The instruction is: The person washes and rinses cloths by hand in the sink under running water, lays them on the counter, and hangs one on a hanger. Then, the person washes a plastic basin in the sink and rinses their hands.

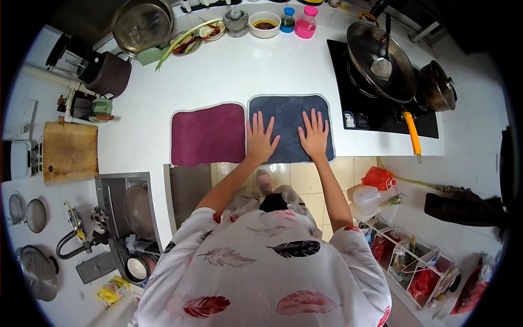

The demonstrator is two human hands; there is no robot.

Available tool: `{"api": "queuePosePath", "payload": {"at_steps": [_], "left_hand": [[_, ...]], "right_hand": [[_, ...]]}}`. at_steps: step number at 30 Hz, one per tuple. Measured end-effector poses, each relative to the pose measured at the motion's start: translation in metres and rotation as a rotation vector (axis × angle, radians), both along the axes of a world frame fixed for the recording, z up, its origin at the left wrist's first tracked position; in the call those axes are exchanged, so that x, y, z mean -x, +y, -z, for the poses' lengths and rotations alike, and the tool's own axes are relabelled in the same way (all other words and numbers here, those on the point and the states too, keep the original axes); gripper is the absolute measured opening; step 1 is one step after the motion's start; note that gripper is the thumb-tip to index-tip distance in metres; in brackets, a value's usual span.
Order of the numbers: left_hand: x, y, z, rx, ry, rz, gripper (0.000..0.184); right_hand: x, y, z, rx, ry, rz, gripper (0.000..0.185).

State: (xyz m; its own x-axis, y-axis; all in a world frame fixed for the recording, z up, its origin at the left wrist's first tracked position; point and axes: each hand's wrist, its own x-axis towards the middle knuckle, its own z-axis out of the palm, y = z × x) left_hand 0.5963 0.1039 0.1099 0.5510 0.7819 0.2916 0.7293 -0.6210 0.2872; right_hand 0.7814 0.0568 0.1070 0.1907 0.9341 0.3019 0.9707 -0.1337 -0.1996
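Note:
Both of my hands lie flat on a dark blue-grey cloth (289,125) at the front edge of the white counter. My left hand (261,139) rests on the cloth's left side, fingers spread and pointing away from me. On its right side lies my right hand (314,137), palm down with the fingers apart. Neither hand holds anything. A maroon cloth (208,133) with a pale border is spread out just left of the blue-grey one.
A wok (397,65) holding a spatula (383,68) sits on the black stove (348,98), its orange handle (412,133) jutting toward me. A white bowl of sauce (264,25), a stone mortar (236,23) and two bottles line the back. The sink (131,185) is at left.

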Motion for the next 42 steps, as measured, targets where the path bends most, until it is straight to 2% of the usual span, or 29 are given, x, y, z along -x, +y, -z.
{"api": "queuePosePath", "payload": {"at_steps": [4,6,11,13,14,16,18,20,22,25,26,28,30,33,35,36,40,42], "left_hand": [[0.008,-0.016,-0.01,0.039,0.028,-0.005,0.056],[0.013,-0.023,-0.002,0.146,-0.029,0.073,0.054],[0.012,-0.023,-0.001,0.068,-0.013,0.092,0.056],[0.011,-0.016,0.003,0.103,-0.028,0.098,0.056],[0.012,-0.016,-0.001,0.099,-0.033,0.088,0.056],[0.017,-0.019,-0.011,0.107,-0.031,0.065,0.055],[0.022,-0.027,-0.018,0.099,-0.074,-0.013,0.054],[0.035,-0.036,-0.027,0.111,-0.037,0.092,0.054],[0.054,-0.045,-0.036,0.107,-0.096,0.028,0.05],[0.092,-0.056,-0.046,0.134,-0.267,-0.138,0.037],[0.109,-0.058,-0.048,0.119,-0.27,-0.197,0.037],[0.151,-0.068,-0.049,0.097,-0.404,-0.366,0.036],[0.197,-0.082,-0.058,0.104,-0.486,-0.568,0.035],[0.27,-0.109,-0.043,0.051,-0.568,-0.794,0.031],[0.316,-0.13,-0.035,0.07,-0.657,-0.961,0.027],[0.336,-0.139,-0.033,0.022,-0.675,-1.03,0.026],[0.41,-0.18,-0.024,0.049,-0.819,-1.2,0.021],[0.44,-0.202,-0.02,0.173,-0.75,-1.244,0.019]], "right_hand": [[0.0,-0.022,-0.008,-0.029,0.118,0.044,0.047],[-0.002,-0.042,0.003,0.043,0.022,0.22,0.047],[-0.002,-0.046,0.007,0.061,-0.052,0.251,0.049],[-0.003,-0.023,0.002,0.184,-0.039,0.362,0.052],[-0.001,-0.012,-0.004,0.179,-0.043,0.352,0.052],[0.01,0.015,-0.02,-0.041,0.099,0.135,0.054],[0.028,0.039,-0.019,0.005,0.089,0.082,0.053],[0.055,0.057,-0.018,0.032,0.045,-0.007,0.053],[0.079,0.073,-0.008,0.055,0.101,-0.12,0.052],[0.1,0.09,0.019,0.057,-0.058,0.0,0.053],[0.109,0.091,0.01,0.101,-0.064,0.031,0.053],[0.145,0.086,-0.012,0.028,0.032,0.077,0.052],[0.194,0.079,-0.024,-0.092,0.073,-0.19,0.047],[0.298,0.06,-0.055,-0.123,0.257,-0.663,0.041],[0.369,0.05,-0.051,-0.1,0.392,-0.929,0.039],[0.406,0.039,-0.065,-0.056,0.387,-1.062,0.04],[0.549,0.02,-0.05,0.04,0.501,-1.519,0.029],[0.619,0.01,-0.054,0.229,0.36,-1.634,0.03]]}}
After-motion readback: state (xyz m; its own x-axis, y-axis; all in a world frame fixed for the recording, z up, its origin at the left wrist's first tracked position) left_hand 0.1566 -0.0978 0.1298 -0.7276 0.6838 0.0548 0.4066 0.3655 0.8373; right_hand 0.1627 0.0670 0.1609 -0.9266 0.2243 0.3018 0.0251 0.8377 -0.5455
